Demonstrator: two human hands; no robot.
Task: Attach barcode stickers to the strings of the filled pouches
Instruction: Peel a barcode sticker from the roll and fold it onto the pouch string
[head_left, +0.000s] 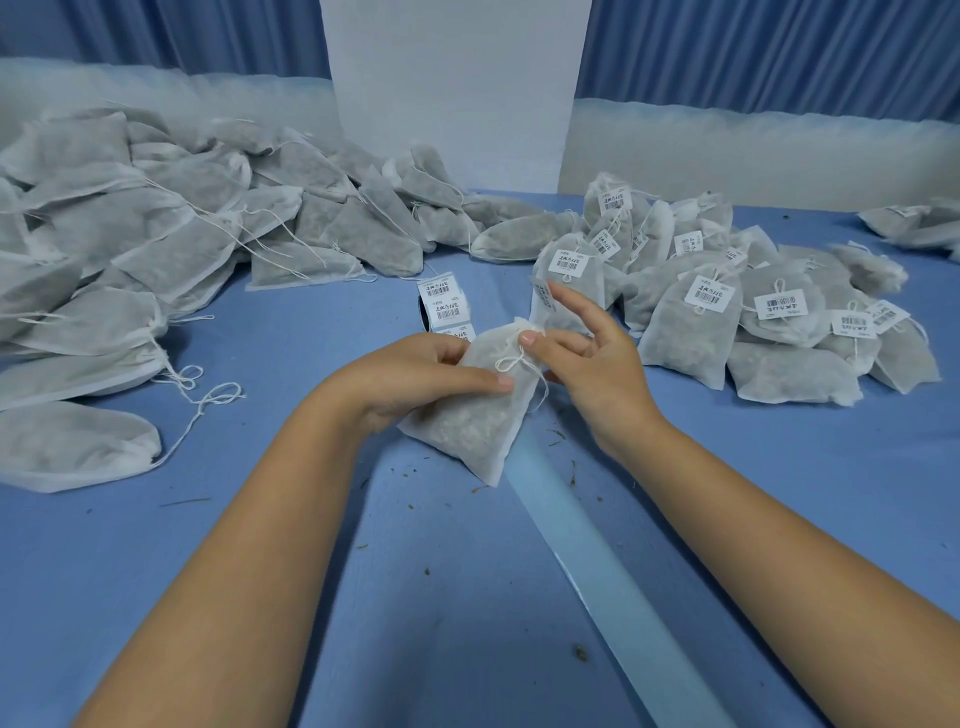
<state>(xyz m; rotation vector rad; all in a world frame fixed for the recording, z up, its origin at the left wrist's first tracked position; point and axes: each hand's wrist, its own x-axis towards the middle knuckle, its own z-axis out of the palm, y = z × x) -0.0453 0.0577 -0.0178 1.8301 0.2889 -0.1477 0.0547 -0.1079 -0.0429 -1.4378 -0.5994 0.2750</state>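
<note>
The filled pouch in hand has no sticker yet on its knotted string. Its long axis runs away from the person, with the neck at the far end, leaning slightly right. The left hand grips its side. The right hand has its thumb at the neck and its fingers spread; I cannot tell if it pinches. Just behind the pouch stands the barcode sticker roll. To its right lies a pile of labelled pouches. The larger pile of unlabelled pouches on its left suggests much work remains.
</note>
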